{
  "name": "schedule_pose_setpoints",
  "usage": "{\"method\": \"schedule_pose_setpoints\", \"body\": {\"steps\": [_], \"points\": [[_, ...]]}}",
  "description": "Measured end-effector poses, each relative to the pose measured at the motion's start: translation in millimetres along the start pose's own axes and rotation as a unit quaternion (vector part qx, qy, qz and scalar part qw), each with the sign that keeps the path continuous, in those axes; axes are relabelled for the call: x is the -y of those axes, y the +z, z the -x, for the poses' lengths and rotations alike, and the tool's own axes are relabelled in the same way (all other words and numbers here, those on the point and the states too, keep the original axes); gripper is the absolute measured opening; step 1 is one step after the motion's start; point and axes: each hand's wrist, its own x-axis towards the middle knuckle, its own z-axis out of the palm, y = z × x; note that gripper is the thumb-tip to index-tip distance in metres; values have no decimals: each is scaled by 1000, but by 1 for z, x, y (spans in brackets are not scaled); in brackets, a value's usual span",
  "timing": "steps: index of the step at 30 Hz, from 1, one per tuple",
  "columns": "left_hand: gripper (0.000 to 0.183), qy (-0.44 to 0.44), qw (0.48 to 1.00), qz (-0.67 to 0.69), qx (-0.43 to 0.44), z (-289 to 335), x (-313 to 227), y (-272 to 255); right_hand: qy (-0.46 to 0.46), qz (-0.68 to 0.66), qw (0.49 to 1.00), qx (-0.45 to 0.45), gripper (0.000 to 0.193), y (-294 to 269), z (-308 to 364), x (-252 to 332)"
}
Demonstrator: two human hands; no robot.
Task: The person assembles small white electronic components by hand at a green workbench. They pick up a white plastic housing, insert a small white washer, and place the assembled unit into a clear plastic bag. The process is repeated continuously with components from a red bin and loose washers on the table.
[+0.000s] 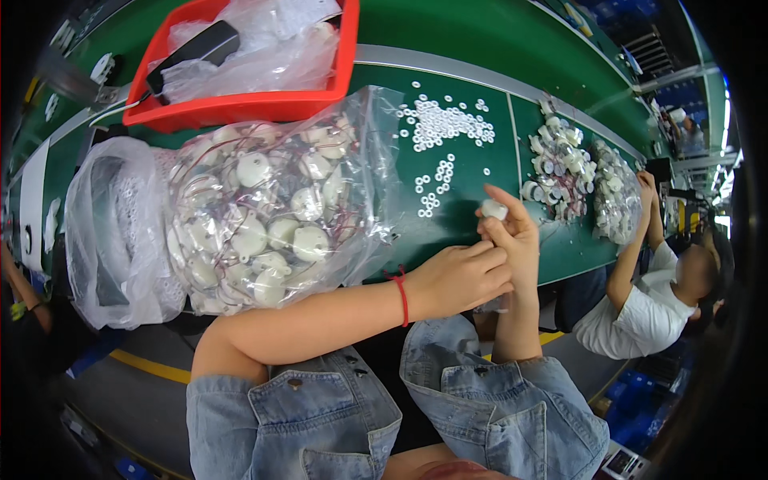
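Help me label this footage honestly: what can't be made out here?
- Head view: whatever the left hand may hold; its back hides the palm.
- Head view: the full shape of the small white part; the right hand covers some of it.
- Head view: the bottom of the red bin; plastic bags cover it.
- Head view: how many white rings there are; too small and heaped.

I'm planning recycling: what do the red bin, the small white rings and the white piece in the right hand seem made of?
Red bin: likely hard plastic, glossy, with even colour and a moulded-looking rim.
White rings: probably plastic, uniformly pale; too small to rule out rubber.
White piece in the right hand: perhaps smooth plastic, pale and rounded; partly covered.
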Motion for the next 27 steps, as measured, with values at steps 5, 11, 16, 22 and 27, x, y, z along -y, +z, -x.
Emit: {"method": "schedule_pose_setpoints", "body": {"steps": [5,11,16,22,27], "points": [[25,-20,994,-12,106,-3,-7,-9,-39,12,998,-45,25,6,2,5],[15,-58,993,3,101,4,-1,-1,-92,128,987,-35,18,-5,-9,-5],[20,-19,997,73,27,1,-6,-6,-100,129,986,18,20,1,-21,-8],[21,-22,997,67,-31,2,-9,-2,-51,139,989,29,25,8,-27,-4],[20,-9,999,40,-6,2,-8,-6,-42,143,988,34,26,14,-27,-4]]}}
